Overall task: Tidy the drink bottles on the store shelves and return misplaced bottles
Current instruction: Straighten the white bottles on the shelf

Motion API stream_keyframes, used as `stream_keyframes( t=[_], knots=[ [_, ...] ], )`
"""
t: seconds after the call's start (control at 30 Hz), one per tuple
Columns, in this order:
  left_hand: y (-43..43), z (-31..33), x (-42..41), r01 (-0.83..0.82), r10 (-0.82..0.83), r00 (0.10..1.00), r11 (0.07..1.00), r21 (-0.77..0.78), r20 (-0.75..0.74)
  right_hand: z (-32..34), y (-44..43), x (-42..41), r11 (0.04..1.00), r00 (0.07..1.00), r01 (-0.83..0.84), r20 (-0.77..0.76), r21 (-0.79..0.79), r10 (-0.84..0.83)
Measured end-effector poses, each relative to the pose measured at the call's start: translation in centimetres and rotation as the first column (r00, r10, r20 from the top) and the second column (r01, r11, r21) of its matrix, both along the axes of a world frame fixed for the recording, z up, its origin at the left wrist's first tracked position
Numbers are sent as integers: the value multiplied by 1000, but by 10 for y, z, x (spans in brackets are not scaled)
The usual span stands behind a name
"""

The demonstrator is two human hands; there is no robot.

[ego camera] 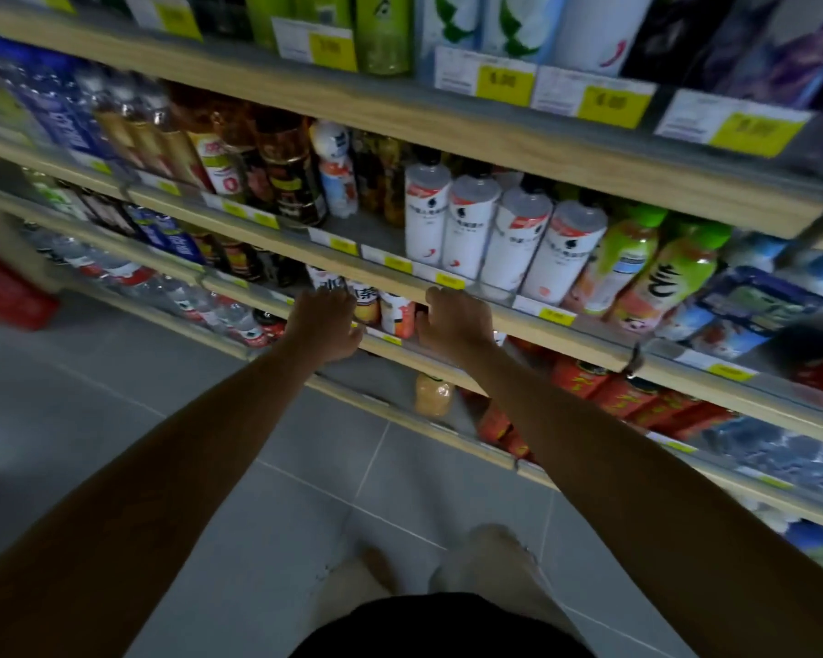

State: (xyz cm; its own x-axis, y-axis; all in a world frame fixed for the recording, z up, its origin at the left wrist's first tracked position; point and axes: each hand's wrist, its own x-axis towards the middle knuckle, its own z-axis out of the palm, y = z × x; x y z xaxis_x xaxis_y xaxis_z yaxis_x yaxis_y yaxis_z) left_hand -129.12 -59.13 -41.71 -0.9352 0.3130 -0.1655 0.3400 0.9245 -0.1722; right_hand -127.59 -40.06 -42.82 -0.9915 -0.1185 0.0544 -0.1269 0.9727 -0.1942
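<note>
Orange-label bottles (382, 310) btwn L hand (326, 322), R hand (454, 322)

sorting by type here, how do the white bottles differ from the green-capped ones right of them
The white bottles have black caps and white wraps with a red band; the green-capped bottles have green tops and green-and-orange wraps. Both stand on the same shelf.

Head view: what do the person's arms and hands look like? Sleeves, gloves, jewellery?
Both forearms are bare, no sleeves in frame. The left hand and right hand show no gloves, watch, rings or bands. Blur could hide small marks.
</note>
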Motion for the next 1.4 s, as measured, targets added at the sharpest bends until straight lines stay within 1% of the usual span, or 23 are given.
stream_keyframes(
  t=[0.13, 0.33, 0.4, 0.53, 0.6, 0.73, 0.83, 0.97, 1.1, 1.17, 1.3, 1.4],
  knots=[
    [-36, -3, -34, -31, 31, 1000, 999, 41, -1, 1, -43, -34, 999, 999, -29, -15, -40, 28],
    [-62, -4, -88, -57, 58, 998, 996, 73, -7, -1, -81, -92, 990, 997, -60, -54, -124, 54],
    [-66, -8, -98, -33, 35, 999, 997, 76, -19, -3, -85, -109, 989, 998, -48, -56, -139, 41],
    [-80, -18, -129, -18, 20, 1000, 995, 97, -23, -8, -98, -149, 980, 998, 29, -46, -197, -39],
    [-87, -24, -142, 13, -10, 1000, 994, 107, -24, -7, -104, -162, 972, 995, 80, -39, -219, -91],
    [-101, -33, -168, 103, -102, 995, 989, 105, -18, -6, -115, -182, 958, 972, 149, -144, -246, -188],
    [-112, -42, -184, 198, -197, 980, 975, 99, -11, -4, -126, -201, 930, 947, 232, -152, -285, -283],
    [-123, -51, -200, 334, -330, 943, 937, 107, -52, -6, -146, -222, 874, 893, 289, -219, -392, -394],
    [-132, -56, -215, 454, -447, 891, 882, 125, -82, -15, -160, -239, 837, 838, 332, -272, -435, -473],
    [-137, -60, -219, 489, -479, 872, 862, 131, -99, -18, -163, -246, 815, 814, 349, -281, -463, -508],
    [-145, -66, -219, 513, -496, 859, 834, 205, -128, -23, -166, -250, 791, 783, 371, -294, -486, -549],
    [-154, -70, -219, 486, -454, 874, 829, 276, -174, -24, -165, -250, 784, 770, 341, -325, -518, -550]
  ],
)
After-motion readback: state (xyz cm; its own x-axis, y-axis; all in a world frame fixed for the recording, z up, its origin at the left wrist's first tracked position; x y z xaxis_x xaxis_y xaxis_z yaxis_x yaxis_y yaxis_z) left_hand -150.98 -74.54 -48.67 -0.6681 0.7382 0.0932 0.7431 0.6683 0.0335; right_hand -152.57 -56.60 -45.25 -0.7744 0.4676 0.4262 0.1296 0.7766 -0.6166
